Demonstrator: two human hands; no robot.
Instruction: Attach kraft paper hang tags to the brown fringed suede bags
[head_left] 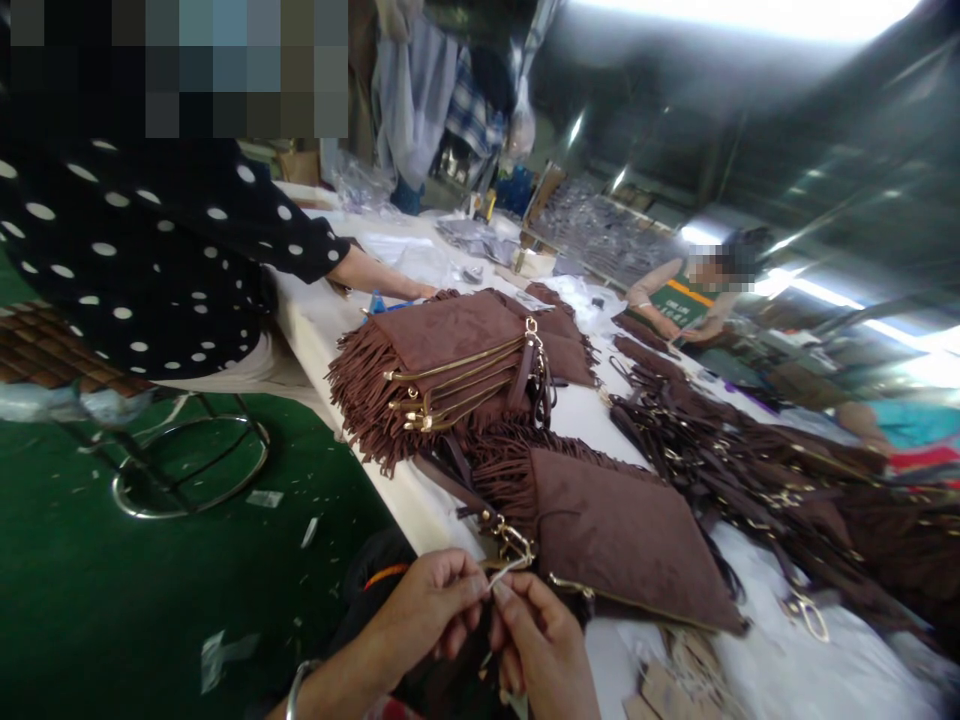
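Observation:
A brown fringed suede bag lies flat on the white table right in front of me, its gold zipper along the near edge. My left hand and my right hand meet at its near left corner. Both pinch the gold clasp where the brown strap joins the bag. My left wrist wears a metal bangle. Behind it stands a stack of several identical fringed bags with gold zippers.
A person in a black polka-dot top leans on the table at left, a hand by the stack. Another person works across the table. Heaps of brown straps cover the right. A stool's chrome base stands on the green floor.

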